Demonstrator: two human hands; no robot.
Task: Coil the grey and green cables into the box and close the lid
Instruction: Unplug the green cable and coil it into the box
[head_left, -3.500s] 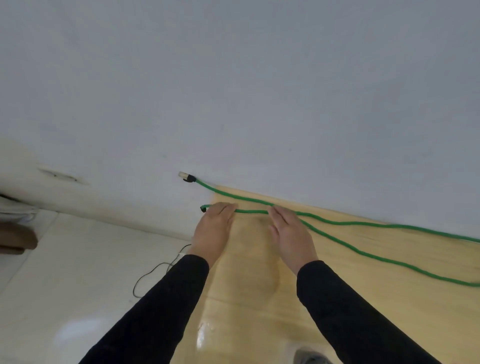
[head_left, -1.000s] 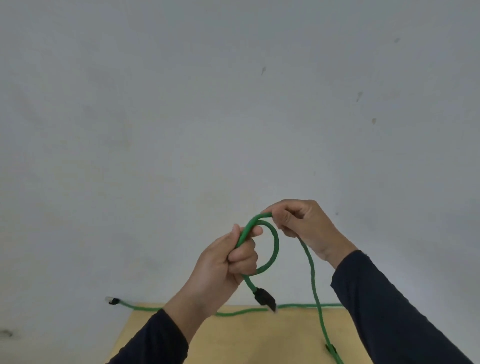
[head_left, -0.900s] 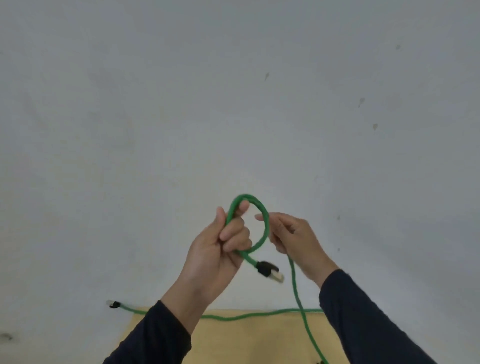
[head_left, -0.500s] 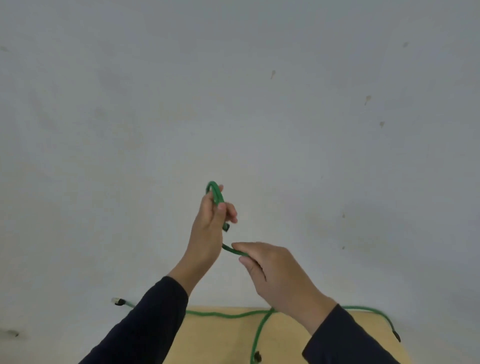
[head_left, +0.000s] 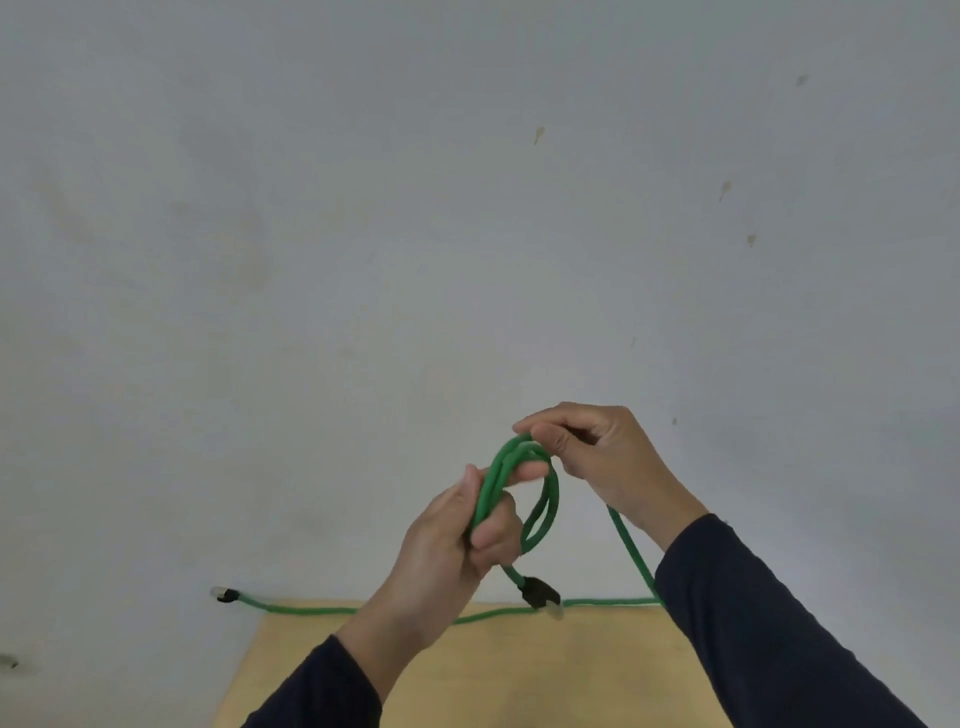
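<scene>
Since half a second ago, right hand (head_left: 597, 457) rose, laying a second loop of green cable (head_left: 540, 499) at left hand (head_left: 457, 540), which grips the coil. Right pinches slack; remainder trails down-right onto surface (head_left: 519, 675).

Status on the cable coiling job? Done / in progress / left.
Done: a couple of small loops of the green cable are gathered in the left hand.
In hand: the right hand pinches the loop top, laying on another turn.
Left: most of the cable lies along the wooden table, far plug past its edge. Grey cable, box and lid are out of view.
</scene>
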